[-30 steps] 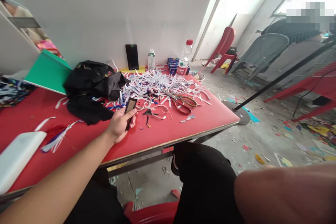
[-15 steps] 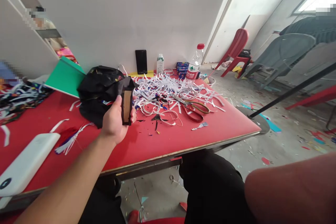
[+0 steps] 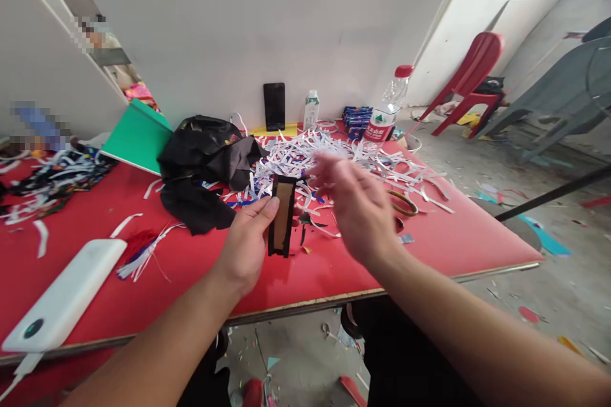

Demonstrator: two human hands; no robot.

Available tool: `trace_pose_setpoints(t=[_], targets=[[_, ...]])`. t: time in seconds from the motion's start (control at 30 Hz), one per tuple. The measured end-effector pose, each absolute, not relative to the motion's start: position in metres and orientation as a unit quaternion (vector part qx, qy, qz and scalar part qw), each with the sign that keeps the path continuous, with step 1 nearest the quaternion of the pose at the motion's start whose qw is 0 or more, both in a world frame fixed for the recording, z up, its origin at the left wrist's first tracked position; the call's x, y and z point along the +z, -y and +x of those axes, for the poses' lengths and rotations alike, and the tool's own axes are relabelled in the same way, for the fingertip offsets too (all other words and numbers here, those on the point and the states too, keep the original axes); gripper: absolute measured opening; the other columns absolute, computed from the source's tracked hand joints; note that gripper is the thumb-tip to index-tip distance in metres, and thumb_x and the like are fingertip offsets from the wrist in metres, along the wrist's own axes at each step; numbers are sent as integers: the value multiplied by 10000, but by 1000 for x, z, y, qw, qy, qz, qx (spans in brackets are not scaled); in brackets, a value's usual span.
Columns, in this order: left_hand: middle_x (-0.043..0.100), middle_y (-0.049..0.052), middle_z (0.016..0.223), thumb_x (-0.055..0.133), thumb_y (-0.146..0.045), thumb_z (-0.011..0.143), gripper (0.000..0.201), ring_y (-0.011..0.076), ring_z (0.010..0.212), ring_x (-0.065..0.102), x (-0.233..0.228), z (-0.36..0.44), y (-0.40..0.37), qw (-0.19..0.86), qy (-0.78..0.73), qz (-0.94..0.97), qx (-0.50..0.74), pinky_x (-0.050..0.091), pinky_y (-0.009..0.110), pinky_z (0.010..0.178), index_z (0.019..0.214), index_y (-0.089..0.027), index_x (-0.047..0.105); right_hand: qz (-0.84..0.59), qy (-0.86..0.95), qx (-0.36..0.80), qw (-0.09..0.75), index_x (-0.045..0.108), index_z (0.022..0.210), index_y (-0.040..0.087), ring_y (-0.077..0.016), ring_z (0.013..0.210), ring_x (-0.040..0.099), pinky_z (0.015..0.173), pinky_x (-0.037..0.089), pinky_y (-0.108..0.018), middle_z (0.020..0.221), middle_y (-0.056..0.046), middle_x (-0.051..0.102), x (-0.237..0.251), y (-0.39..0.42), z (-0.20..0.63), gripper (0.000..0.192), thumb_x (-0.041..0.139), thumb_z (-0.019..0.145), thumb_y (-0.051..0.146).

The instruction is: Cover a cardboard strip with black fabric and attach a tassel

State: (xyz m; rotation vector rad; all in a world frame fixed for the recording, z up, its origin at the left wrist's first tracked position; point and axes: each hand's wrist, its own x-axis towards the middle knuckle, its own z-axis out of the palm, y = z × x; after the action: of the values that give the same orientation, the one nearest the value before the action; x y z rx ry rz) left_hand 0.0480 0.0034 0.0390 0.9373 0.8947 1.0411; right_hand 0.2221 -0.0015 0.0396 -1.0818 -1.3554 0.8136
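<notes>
My left hand (image 3: 248, 243) grips a small black-framed card with a brown face (image 3: 282, 216), held upright above the red table (image 3: 310, 273). My right hand (image 3: 356, 206) hovers blurred just right of the card, fingers spread, holding nothing. It covers most of the scissors (image 3: 405, 203), whose brown handle loop shows at its right. A heap of white paper strips (image 3: 334, 159) lies behind both hands.
Black cloth (image 3: 205, 165) and a green board (image 3: 138, 137) lie at the left. A white power bank (image 3: 67, 296) sits near the front edge. A phone (image 3: 273, 106), small carton (image 3: 311, 109) and water bottle (image 3: 387, 114) stand against the white partition. Red chair (image 3: 470, 79) at right.
My right hand has come up from my lap to beside the card. My left hand lifted the card off the table and turned it upright. The view swung left.
</notes>
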Motion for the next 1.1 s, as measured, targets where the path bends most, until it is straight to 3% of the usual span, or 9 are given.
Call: trace_pose_setpoints(t=[0.1,0.17,0.23,0.33,0.43,0.6,0.7,0.9,1.1], targets=[[816,62,928,805,-505,901,323,195,819,727,31,49,-1,650,-405,448,461,566,286,749,1000,-200,840,-441,504,464,579,812,988,209,-163,753,657,741,565,-335,875,-40,765,28,-5,215,344,753,939,545],[804,44,918,790,-462,931,271,187,838,708,29,45,-1,610,-419,505,443,548,282,777,973,-200,845,-438,462,518,572,818,851,199,-151,722,622,720,530,-327,813,-24,751,26,-6,214,334,890,784,518],[792,33,893,780,-434,950,248,192,865,701,28,40,-2,569,-427,552,435,540,288,813,933,-195,845,-442,447,531,569,816,786,198,-142,705,599,708,503,-318,777,-16,745,26,-7,215,339,921,731,516],[799,34,882,796,-448,938,252,204,894,709,29,35,-3,540,-430,542,479,549,313,852,922,-202,849,-435,449,548,556,824,774,201,-146,703,601,715,490,-321,750,-11,745,24,-6,218,345,946,701,515],[811,41,841,907,-417,815,239,204,845,719,30,36,-5,544,-454,485,512,565,329,842,892,-196,856,-428,478,547,537,834,779,204,-157,709,606,706,478,-328,747,-13,743,19,-6,219,328,938,723,510],[791,35,755,1016,-363,605,312,160,753,706,35,39,-7,612,-459,412,496,563,282,776,749,-169,818,-442,506,547,499,825,739,201,-118,638,508,597,385,-287,681,14,679,15,-5,223,297,926,747,480],[776,20,716,1043,-336,539,351,147,701,703,36,36,-7,649,-457,385,471,568,265,722,725,-169,796,-444,509,562,478,824,731,203,-120,643,529,611,406,-289,692,8,703,15,-5,226,308,940,711,488],[756,10,709,1040,-352,591,348,134,707,696,35,36,-7,679,-442,378,448,575,236,702,705,-175,763,-455,498,565,475,846,764,203,-132,637,553,612,430,-299,686,-4,719,8,-1,226,303,947,692,480],[782,39,808,1011,-450,676,363,147,770,708,34,38,-9,679,-419,405,447,591,228,703,815,-166,833,-446,474,543,531,847,821,208,-176,733,698,717,570,-338,807,-34,803,3,-8,222,311,948,698,475]])
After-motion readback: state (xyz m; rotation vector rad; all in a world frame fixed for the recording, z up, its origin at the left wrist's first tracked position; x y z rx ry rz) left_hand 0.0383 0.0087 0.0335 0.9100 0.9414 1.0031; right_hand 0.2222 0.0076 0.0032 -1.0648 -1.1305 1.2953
